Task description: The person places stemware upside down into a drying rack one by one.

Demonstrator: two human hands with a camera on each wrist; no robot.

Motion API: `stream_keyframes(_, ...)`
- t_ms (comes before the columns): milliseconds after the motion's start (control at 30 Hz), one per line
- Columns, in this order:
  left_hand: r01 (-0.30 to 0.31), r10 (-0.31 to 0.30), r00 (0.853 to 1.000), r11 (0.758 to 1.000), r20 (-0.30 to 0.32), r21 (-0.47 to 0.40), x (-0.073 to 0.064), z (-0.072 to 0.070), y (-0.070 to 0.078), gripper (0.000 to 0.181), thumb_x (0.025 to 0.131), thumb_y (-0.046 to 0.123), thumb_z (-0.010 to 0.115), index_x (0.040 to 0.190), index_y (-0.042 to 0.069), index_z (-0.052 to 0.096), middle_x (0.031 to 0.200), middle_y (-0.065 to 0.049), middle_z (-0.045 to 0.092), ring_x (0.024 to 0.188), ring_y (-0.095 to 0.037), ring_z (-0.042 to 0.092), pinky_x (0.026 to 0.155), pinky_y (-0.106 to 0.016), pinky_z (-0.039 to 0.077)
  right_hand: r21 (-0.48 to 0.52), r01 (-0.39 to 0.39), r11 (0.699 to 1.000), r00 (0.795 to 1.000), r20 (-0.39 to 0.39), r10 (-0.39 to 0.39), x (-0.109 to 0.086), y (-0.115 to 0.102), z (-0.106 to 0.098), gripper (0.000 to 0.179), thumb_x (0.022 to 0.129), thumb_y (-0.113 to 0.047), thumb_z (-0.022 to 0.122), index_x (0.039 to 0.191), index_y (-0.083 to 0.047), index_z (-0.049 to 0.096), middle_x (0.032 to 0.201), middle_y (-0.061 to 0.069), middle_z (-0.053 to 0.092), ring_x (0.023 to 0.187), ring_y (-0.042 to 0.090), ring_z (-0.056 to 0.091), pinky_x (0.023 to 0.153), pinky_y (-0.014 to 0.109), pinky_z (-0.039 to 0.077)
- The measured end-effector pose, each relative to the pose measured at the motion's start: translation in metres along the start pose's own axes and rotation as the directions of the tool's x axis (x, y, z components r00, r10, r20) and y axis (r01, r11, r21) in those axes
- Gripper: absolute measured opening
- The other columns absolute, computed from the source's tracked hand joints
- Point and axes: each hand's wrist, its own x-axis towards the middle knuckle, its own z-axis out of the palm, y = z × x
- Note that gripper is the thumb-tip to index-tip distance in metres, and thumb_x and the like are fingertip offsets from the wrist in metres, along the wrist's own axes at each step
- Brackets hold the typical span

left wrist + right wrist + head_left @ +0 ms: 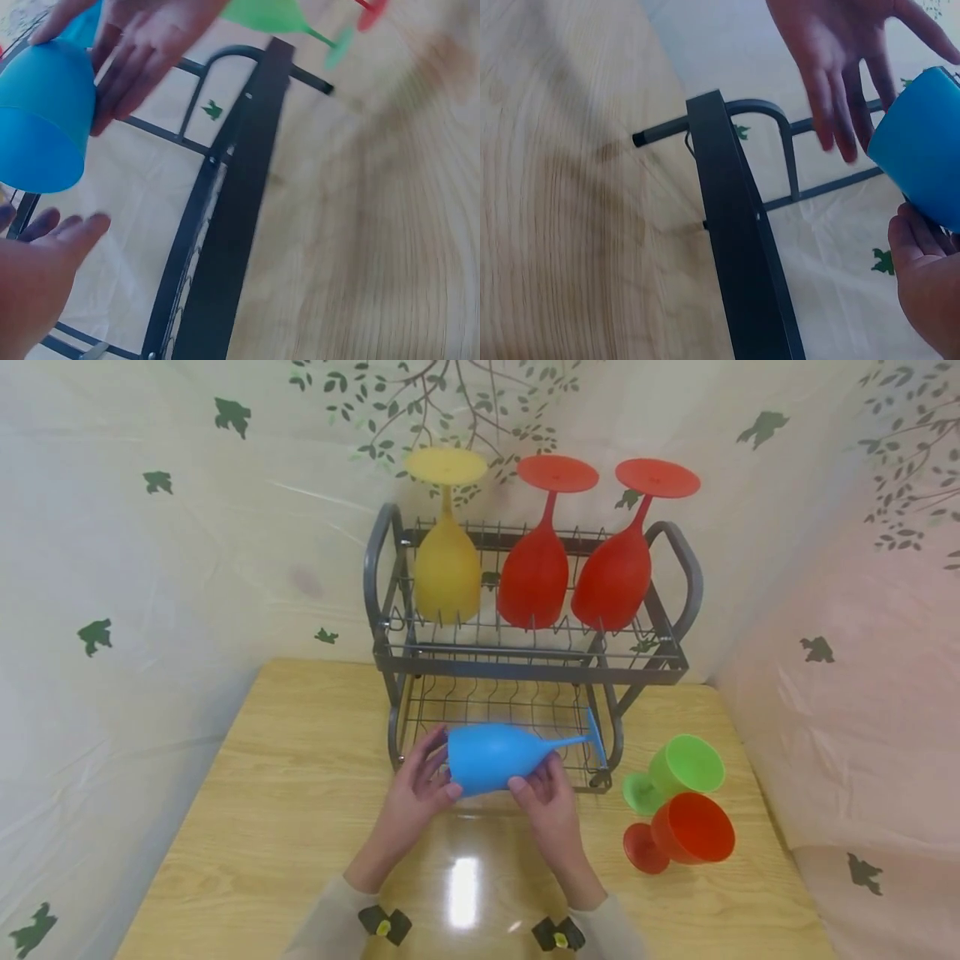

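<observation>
A blue plastic wine goblet (pixel 495 758) lies sideways in the air before the lower tier of a dark two-tier dish rack (pixel 525 672), its foot pointing right. My right hand (pixel 551 810) holds it near the stem end of the bowl, thumb on one side and fingers on the other. Beside the rim is my left hand (pixel 412 789), its fingers spread and loosely bent. In the left wrist view, a gap shows between the left fingertips (pixel 96 225) and the goblet's mouth (pixel 37 154).
Upside down on the upper tier stand a yellow goblet (pixel 447 572) and two red goblets (pixel 534 578). To the right on the wooden table (pixel 247 793), a green goblet (pixel 690 764) and another red goblet (pixel 693 828) stand close together. Leaf-patterned sheeting (pixel 187 552) hangs behind.
</observation>
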Motion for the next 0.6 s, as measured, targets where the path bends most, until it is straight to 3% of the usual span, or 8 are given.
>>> stream_keyframes(67, -0.059, 0.059, 0.998, 0.994, 0.002, 0.089, -0.002, 0.000, -0.003, 0.078, 0.096, 0.011, 0.069, 0.161, 0.000, 0.028, 0.165, -0.018, 0.034, 0.150, -0.039, 0.035, 0.116, -0.038, 0.037, -0.002, 0.006, 1.000, 1.000, -0.009, -0.006, 0.001, -0.001, -0.004, 0.067, 0.095, 0.003, 0.064, 0.153, 0.010, 0.032, 0.150, 0.030, 0.046, 0.137, 0.031, 0.053, 0.108, 0.031, 0.048)
stream_keyframes(133, -0.123, 0.124, 0.992, 0.968, 0.007, 0.218, -0.004, -0.001, -0.007, 0.070, 0.099, 0.010, 0.064, 0.159, -0.001, 0.031, 0.164, -0.016, 0.036, 0.150, -0.036, 0.036, 0.119, -0.041, 0.034, -0.013, 0.011, 1.000, 1.000, -0.022, -0.012, 0.002, -0.002, -0.009, 0.066, 0.094, 0.004, 0.064, 0.152, 0.010, 0.032, 0.150, 0.030, 0.046, 0.134, 0.024, 0.055, 0.108, 0.030, 0.048)
stream_keyframes(200, -0.169, 0.174, 0.985, 0.917, 0.019, 0.360, -0.007, -0.002, -0.011, 0.066, 0.100, 0.013, 0.061, 0.159, 0.002, 0.034, 0.163, -0.012, 0.039, 0.150, -0.034, 0.037, 0.120, -0.046, 0.033, -0.033, 0.010, 0.999, 0.999, -0.036, -0.012, 0.002, -0.002, -0.013, 0.066, 0.094, 0.005, 0.064, 0.152, 0.010, 0.033, 0.149, 0.030, 0.046, 0.132, 0.017, 0.056, 0.107, 0.029, 0.048)
stream_keyframes(300, -0.190, 0.193, 0.980, 0.827, 0.049, 0.529, -0.011, -0.005, -0.017, 0.067, 0.100, 0.022, 0.060, 0.161, 0.010, 0.034, 0.165, -0.007, 0.037, 0.151, -0.033, 0.035, 0.120, -0.056, 0.031, -0.060, 0.006, 0.998, 0.999, -0.052, -0.009, 0.003, -0.003, -0.019, 0.065, 0.094, 0.005, 0.064, 0.151, 0.008, 0.035, 0.149, 0.028, 0.047, 0.129, 0.011, 0.058, 0.106, 0.027, 0.049)
stream_keyframes(400, -0.185, 0.169, 0.982, 0.769, 0.085, 0.611, -0.015, -0.009, -0.021, 0.070, 0.101, 0.028, 0.060, 0.163, 0.014, 0.030, 0.168, -0.004, 0.030, 0.154, -0.033, 0.029, 0.122, -0.058, 0.027, -0.075, 0.004, 0.997, 0.999, -0.052, -0.008, 0.004, -0.003, -0.025, 0.067, 0.094, 0.004, 0.065, 0.154, 0.006, 0.034, 0.150, 0.027, 0.047, 0.128, 0.009, 0.058, 0.106, 0.028, 0.049)
stream_keyframes(500, -0.213, 0.170, 0.977, 0.704, 0.130, 0.678, -0.018, -0.013, -0.026, 0.072, 0.099, 0.028, 0.063, 0.162, 0.009, 0.032, 0.169, -0.005, 0.027, 0.154, -0.035, 0.026, 0.122, -0.058, 0.025, -0.080, 0.004, 0.997, 0.999, -0.053, -0.008, 0.005, -0.003, -0.031, 0.069, 0.094, 0.005, 0.065, 0.155, 0.005, 0.033, 0.151, 0.027, 0.046, 0.128, 0.009, 0.059, 0.105, 0.028, 0.050)
stream_keyframes(600, -0.281, 0.222, 0.958, 0.605, 0.182, 0.745, -0.020, -0.017, -0.031, 0.074, 0.095, 0.029, 0.067, 0.157, 0.001, 0.038, 0.167, -0.011, 0.032, 0.151, -0.040, 0.031, 0.120, -0.060, 0.028, -0.086, 0.012, 0.996, 0.998, -0.056, -0.017, 0.006, -0.003, -0.037, 0.069, 0.094, 0.006, 0.066, 0.155, 0.005, 0.033, 0.152, 0.026, 0.046, 0.128, 0.009, 0.058, 0.104, 0.028, 0.050)
